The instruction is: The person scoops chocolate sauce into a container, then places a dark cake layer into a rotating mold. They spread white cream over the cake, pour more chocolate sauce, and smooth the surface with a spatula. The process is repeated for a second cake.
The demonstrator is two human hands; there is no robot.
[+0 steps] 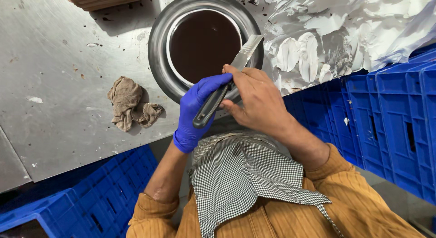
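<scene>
While both hands meet at frame centre, left hand (196, 111), blue-gloved, curls round dark handle of palette knife (225, 85); bare right hand (259, 99) pinches blade base. Blade tip lies over rim of round steel pan (159, 42) holding brown cake (204, 45), upper centre. Scratched steel table (54, 60); crumpled brown rag (129, 106) at left; white cream (309, 51) smeared upper right. Blue crates (386, 115) at right and lower left.
</scene>
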